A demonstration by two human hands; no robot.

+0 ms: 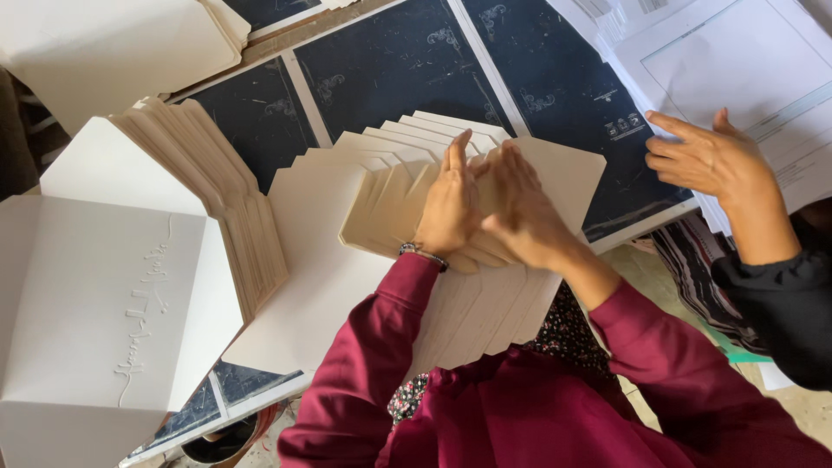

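A fanned stack of cream card envelopes (329,225) lies on the dark table (390,69) in front of me. My left hand (451,204) lies flat on the folded flaps of the fan, fingers straight and pointing away from me. My right hand (520,208) presses flat beside it, fingers touching the left hand's fingers. Both arms wear maroon sleeves, and a bracelet sits on the left wrist. Neither hand grips anything; both press down on the envelopes.
A second fanned pile of cream envelopes (225,191) lies to the left, beside a white embossed folder (95,303). Another cream stack (104,43) sits at the top left. A co-worker's hand (706,160) in a black sleeve rests on white printed sheets (745,61) at the right.
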